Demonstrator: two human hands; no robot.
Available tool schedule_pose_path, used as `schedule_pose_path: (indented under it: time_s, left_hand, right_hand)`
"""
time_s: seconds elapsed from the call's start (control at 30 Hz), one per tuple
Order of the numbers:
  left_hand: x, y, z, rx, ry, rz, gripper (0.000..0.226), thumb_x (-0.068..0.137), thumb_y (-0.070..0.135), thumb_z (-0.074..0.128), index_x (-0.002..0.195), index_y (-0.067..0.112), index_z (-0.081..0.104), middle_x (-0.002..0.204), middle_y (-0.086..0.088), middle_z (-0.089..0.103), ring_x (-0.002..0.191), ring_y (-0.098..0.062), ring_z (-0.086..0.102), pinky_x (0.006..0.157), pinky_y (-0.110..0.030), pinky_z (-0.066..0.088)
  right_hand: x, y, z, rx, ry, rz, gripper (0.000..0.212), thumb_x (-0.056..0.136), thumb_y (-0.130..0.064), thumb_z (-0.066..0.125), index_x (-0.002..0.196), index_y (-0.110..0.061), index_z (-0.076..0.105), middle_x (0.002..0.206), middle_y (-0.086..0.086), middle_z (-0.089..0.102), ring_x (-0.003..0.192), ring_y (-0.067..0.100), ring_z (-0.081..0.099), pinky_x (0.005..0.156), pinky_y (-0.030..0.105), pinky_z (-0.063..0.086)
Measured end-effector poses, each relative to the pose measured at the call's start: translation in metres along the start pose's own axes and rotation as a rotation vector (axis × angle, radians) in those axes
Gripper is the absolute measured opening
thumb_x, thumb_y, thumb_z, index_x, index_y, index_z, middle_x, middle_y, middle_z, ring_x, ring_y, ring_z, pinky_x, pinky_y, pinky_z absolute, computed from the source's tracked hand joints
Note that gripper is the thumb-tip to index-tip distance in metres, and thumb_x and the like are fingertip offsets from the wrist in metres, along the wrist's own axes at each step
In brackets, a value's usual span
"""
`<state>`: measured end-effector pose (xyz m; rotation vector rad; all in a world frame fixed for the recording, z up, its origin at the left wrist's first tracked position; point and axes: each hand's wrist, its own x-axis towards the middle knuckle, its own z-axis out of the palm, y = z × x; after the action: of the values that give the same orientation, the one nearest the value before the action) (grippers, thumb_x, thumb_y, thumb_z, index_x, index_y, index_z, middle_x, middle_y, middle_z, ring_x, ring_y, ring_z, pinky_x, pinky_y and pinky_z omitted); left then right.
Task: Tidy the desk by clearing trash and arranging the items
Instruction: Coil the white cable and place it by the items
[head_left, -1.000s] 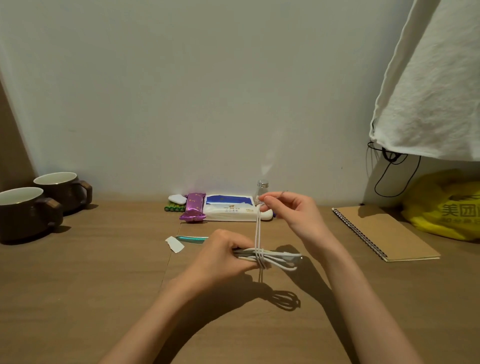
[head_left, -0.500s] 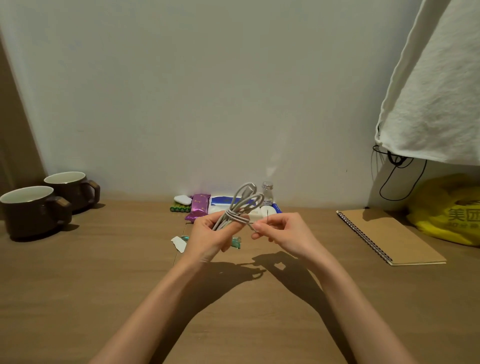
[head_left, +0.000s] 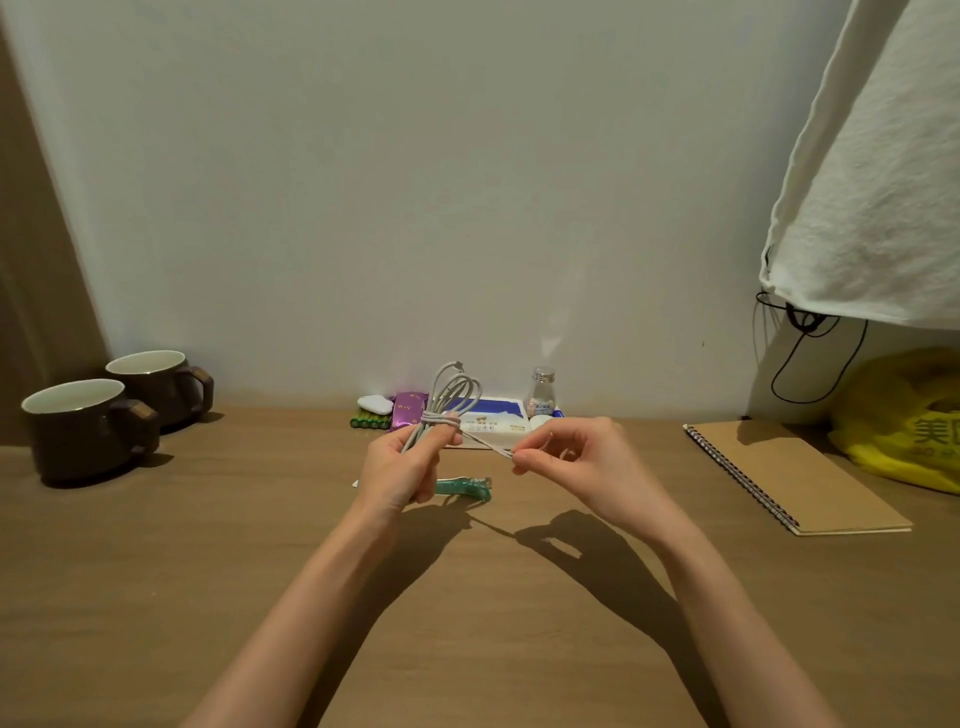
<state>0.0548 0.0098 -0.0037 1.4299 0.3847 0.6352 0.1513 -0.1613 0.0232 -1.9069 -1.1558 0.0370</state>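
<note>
Wooden desk fills the lower half of the frame, with loose items pushed to its far edge against the wall, apparently to leave the middle free for working. At the right edge a kraft spiral notebook is laid flat just beside a yellow plastic bag; at the left edge two brown mugs are stood side by side, handles turned right. At centre back a tissue pack, a purple wrapper, a small glass bottle and green batteries are bunched together. A teal wrapper is left lying below the hands, likely trash not yet cleared. Above it, a coiled grey cable is held upright, loops uppermost. The left hand is closed around the bundle's lower part to keep the coil together. The right hand is pinched on the free end, drawn taut from the wrapped waist, probably so the binding can be tightened.
</note>
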Motion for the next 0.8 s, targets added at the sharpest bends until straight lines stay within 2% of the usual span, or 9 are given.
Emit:
schedule_pose_path:
  time_s: [0.17, 0.23, 0.3, 0.4, 0.5, 0.57, 0.63, 0.73, 0.8]
  left_hand:
    - [0.000, 0.005, -0.010, 0.156, -0.096, 0.061, 0.019, 0.085, 0.015, 0.065, 0.067, 0.009, 0.068, 0.041, 0.007, 0.037, 0.038, -0.009, 0.028, 0.038, -0.020, 0.024]
    - [-0.001, 0.006, -0.013, 0.322, -0.120, 0.142, 0.019, 0.083, 0.020, 0.069, 0.068, 0.009, 0.071, 0.042, 0.008, 0.044, 0.040, -0.005, 0.033, 0.040, -0.016, 0.026]
    - [0.000, 0.004, -0.015, 0.440, -0.122, 0.212, 0.017, 0.081, 0.023, 0.072, 0.069, 0.011, 0.074, 0.050, 0.004, 0.056, 0.043, -0.002, 0.040, 0.042, -0.012, 0.029]
    - [0.001, -0.003, -0.015, 0.644, -0.132, 0.280, 0.014, 0.077, 0.030, 0.074, 0.064, 0.026, 0.071, 0.051, 0.008, 0.061, 0.047, -0.002, 0.047, 0.044, -0.014, 0.033]
    - [0.000, -0.007, -0.014, 0.942, -0.141, 0.350, 0.021, 0.079, 0.043, 0.069, 0.059, 0.043, 0.061, 0.054, 0.011, 0.060, 0.054, -0.005, 0.052, 0.048, -0.021, 0.035]
    - [-0.002, -0.009, -0.012, 1.095, -0.124, 0.392, 0.021, 0.080, 0.055, 0.061, 0.065, 0.040, 0.062, 0.060, 0.010, 0.062, 0.060, -0.008, 0.055, 0.049, -0.024, 0.037]
    - [-0.005, -0.012, -0.008, 1.216, -0.100, 0.476, 0.029, 0.079, 0.061, 0.057, 0.082, 0.034, 0.067, 0.073, 0.011, 0.068, 0.070, -0.008, 0.060, 0.054, -0.024, 0.042]
    - [-0.008, -0.015, -0.001, 1.118, -0.226, 0.503, 0.035, 0.075, 0.056, 0.064, 0.106, 0.042, 0.057, 0.097, 0.015, 0.070, 0.090, -0.005, 0.062, 0.072, -0.028, 0.052]
    - [-0.009, -0.014, 0.003, 0.946, -0.367, 0.437, 0.041, 0.070, 0.053, 0.071, 0.107, 0.049, 0.057, 0.098, 0.017, 0.070, 0.093, -0.002, 0.063, 0.078, -0.035, 0.055]
  right_hand:
    - [0.001, 0.002, -0.005, -0.130, 0.094, -0.073, 0.006, 0.083, -0.032, 0.068, 0.086, -0.033, 0.073, 0.083, -0.014, 0.068, 0.079, 0.003, 0.056, 0.063, 0.013, 0.042]
    - [0.001, 0.002, -0.006, -0.153, 0.105, -0.103, 0.010, 0.083, -0.032, 0.067, 0.089, -0.032, 0.074, 0.084, -0.017, 0.066, 0.082, 0.003, 0.053, 0.065, 0.014, 0.041]
    - [0.001, 0.001, -0.003, -0.182, 0.081, -0.178, 0.012, 0.081, -0.036, 0.066, 0.088, -0.030, 0.075, 0.079, -0.020, 0.066, 0.081, 0.006, 0.051, 0.067, 0.021, 0.044]
    - [0.001, 0.001, 0.007, -0.336, 0.042, -0.284, 0.020, 0.081, -0.041, 0.063, 0.094, -0.031, 0.074, 0.084, -0.018, 0.069, 0.081, 0.009, 0.050, 0.068, 0.032, 0.047]
    - [0.002, 0.002, 0.013, -0.516, 0.089, -0.422, 0.015, 0.084, -0.033, 0.068, 0.098, -0.032, 0.073, 0.085, -0.018, 0.069, 0.081, 0.010, 0.049, 0.068, 0.029, 0.037]
    - [0.002, 0.000, 0.015, -0.567, 0.110, -0.484, 0.012, 0.084, -0.030, 0.069, 0.095, -0.031, 0.072, 0.082, -0.016, 0.069, 0.080, 0.011, 0.048, 0.069, 0.028, 0.033]
    - [0.002, -0.002, 0.018, -0.590, 0.108, -0.523, 0.011, 0.084, -0.028, 0.070, 0.094, -0.031, 0.072, 0.081, -0.016, 0.068, 0.080, 0.011, 0.045, 0.070, 0.028, 0.030]
    - [0.003, -0.003, 0.019, -0.563, 0.092, -0.511, 0.015, 0.081, -0.027, 0.073, 0.096, -0.031, 0.074, 0.079, -0.014, 0.069, 0.079, 0.012, 0.046, 0.069, 0.028, 0.029]
    - [0.004, -0.006, 0.013, -0.383, 0.098, -0.363, 0.011, 0.080, -0.031, 0.072, 0.090, -0.031, 0.076, 0.076, -0.012, 0.069, 0.078, 0.012, 0.049, 0.068, 0.029, 0.037]
